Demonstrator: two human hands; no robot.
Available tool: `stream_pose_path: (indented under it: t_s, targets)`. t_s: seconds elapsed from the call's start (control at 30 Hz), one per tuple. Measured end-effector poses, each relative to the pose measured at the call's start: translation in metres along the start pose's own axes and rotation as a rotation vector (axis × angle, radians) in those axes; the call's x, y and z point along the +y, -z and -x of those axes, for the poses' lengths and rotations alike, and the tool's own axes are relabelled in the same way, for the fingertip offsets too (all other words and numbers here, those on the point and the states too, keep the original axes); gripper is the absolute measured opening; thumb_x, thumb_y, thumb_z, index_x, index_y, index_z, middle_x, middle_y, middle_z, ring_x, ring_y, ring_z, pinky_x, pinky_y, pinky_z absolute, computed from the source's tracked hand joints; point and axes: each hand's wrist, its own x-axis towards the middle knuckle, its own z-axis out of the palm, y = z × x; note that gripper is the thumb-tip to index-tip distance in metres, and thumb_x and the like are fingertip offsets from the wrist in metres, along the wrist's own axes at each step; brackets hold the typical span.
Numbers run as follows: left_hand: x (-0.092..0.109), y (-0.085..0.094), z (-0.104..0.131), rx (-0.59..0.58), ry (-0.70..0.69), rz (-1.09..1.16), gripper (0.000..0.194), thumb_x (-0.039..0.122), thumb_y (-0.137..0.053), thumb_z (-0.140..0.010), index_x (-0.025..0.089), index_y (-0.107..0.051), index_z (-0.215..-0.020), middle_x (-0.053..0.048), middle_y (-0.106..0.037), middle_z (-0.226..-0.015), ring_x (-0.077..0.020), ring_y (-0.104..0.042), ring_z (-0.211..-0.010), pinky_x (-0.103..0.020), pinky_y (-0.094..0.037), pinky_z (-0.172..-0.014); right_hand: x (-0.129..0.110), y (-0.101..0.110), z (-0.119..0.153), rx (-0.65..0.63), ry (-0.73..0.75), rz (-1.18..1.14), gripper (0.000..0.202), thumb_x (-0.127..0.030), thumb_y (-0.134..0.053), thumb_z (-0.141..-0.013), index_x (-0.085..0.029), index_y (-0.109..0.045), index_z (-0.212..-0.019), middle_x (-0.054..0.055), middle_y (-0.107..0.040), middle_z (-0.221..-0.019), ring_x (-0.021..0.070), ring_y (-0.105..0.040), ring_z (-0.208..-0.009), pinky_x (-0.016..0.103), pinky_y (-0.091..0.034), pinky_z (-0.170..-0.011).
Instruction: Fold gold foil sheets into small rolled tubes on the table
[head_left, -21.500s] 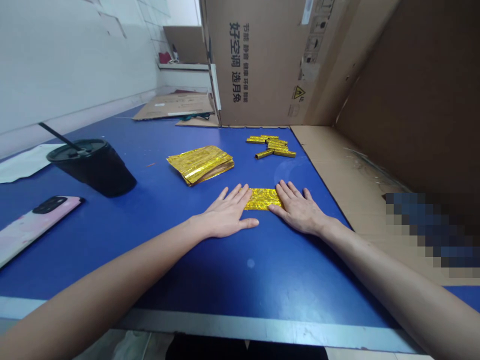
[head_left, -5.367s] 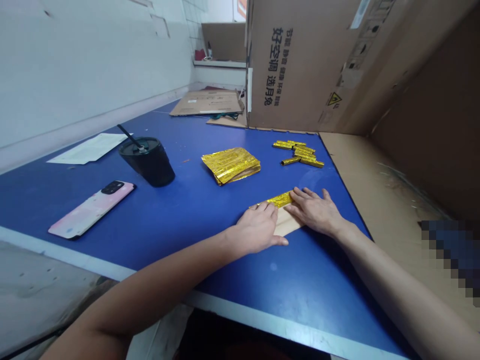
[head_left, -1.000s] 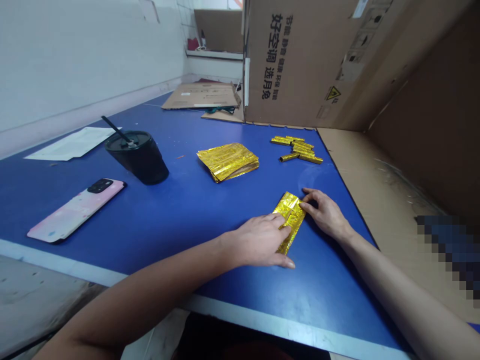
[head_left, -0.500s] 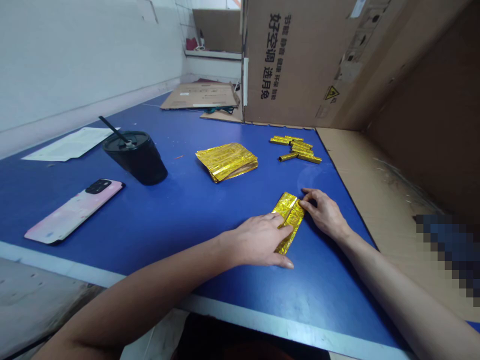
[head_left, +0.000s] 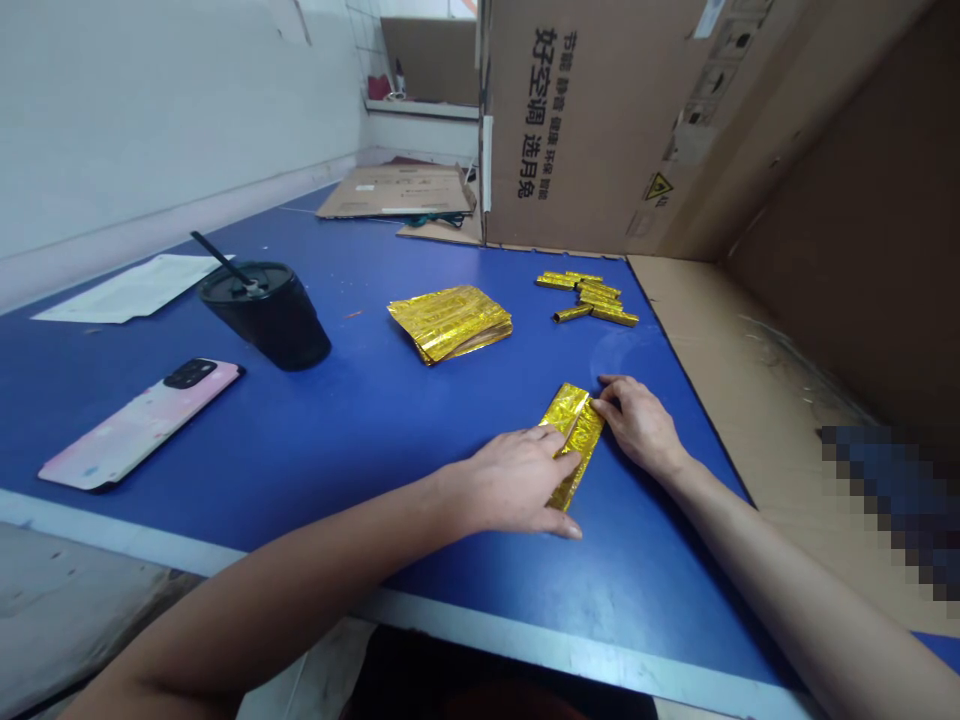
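Observation:
A gold foil sheet with folded long sides (head_left: 584, 436) lies flat on the blue table (head_left: 322, 470). My left hand (head_left: 525, 480) rests on its lower left part with the fingers spread, hiding some of it. At the sheet's upper right corner is my right hand (head_left: 637, 425), thumb and forefinger closed on the edge. Farther back sits a stack of flat gold sheets (head_left: 450, 322). Several small rolled gold pieces (head_left: 598, 298) lie in a loose pile beyond my right hand.
On the left are a black cup with a straw (head_left: 266, 315), a phone in a pink and white case (head_left: 142, 425) and a white paper (head_left: 124, 290). Flattened cardboard (head_left: 397, 190) lies at the back. A large cardboard box (head_left: 600, 120) stands behind the gold pieces.
The view has shifted very slightly, so everything appears a little farther left. My right fingers have closed a little more at the sheet's corner; my left hand stays on the sheet.

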Motion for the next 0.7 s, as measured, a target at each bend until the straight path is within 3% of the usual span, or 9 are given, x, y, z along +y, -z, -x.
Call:
stream_pose_path:
  t_s: [0.3,0.5,0.7]
  targets:
    - [0.001,0.001,-0.001,-0.017,0.011,-0.013,0.065,0.060,-0.051,-0.070,0.016,-0.047,-0.118,-0.013,-0.053,-0.110,-0.0281,-0.049,-0.104,-0.035,-0.041,-0.083,0.001,0.000,-0.001,-0.008,-0.004,-0.024,0.021,-0.033,-0.043,-0.082,-0.019,-0.055,-0.073,0.013,-0.060,-0.105,0.0255,-0.056,-0.094,0.043,-0.042,-0.083]
    - [0.003,0.000,-0.001,-0.032,0.031,-0.028,0.067,0.059,-0.050,-0.072,0.012,-0.046,-0.120,-0.015,-0.052,-0.113,-0.0291,-0.044,-0.111,-0.035,-0.038,-0.088,0.009,0.009,0.005,-0.079,0.060,-0.120,0.033,-0.043,-0.048,-0.079,-0.017,-0.055,-0.097,0.014,-0.055,-0.117,0.0242,-0.052,-0.107,0.041,-0.041,-0.090]
    - [0.004,0.002,0.000,-0.020,0.027,-0.028,0.068,0.061,-0.048,-0.072,0.012,-0.047,-0.119,-0.014,-0.052,-0.111,-0.0282,-0.047,-0.107,-0.035,-0.039,-0.087,0.018,0.012,0.008,-0.182,0.070,-0.117,0.044,-0.047,-0.048,-0.078,-0.016,-0.051,-0.110,0.016,-0.047,-0.127,0.0281,-0.042,-0.117,0.050,-0.031,-0.097]
